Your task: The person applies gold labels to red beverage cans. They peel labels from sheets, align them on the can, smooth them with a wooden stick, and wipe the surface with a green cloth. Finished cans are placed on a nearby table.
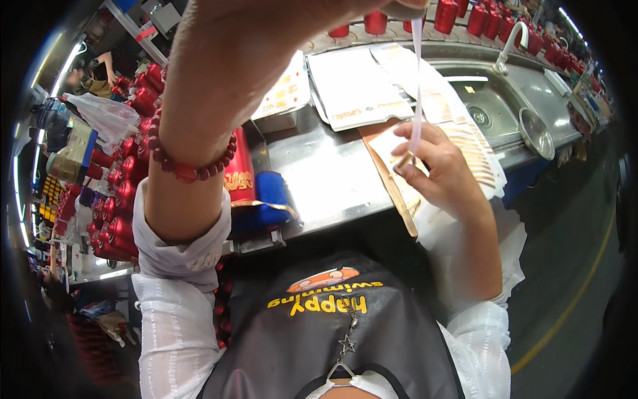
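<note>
A narrow, translucent whitish strip (418,73) hangs stretched almost upright between my hands. My left hand (319,16) is raised high at the top edge, its fingertips closed at the strip's upper end and partly cut off by the frame. Lower down, my right hand (432,163) pinches the strip's bottom end between thumb and fingers, where a small brownish-gold bit shows. Beneath that hand lie printed sheets (475,143) with gold-brown stripes. To the left, beyond my left forearm, a red canister (240,169) with gold print rests by a blue padded holder (271,193).
White sheets (352,83) are stacked on the metal table (319,176). A wooden strip (399,206) runs along its edge. At right are a sink (485,100), faucet (512,50) and round metal dish (535,133). Red canisters (119,219) crowd the left; a person (96,70) works far back.
</note>
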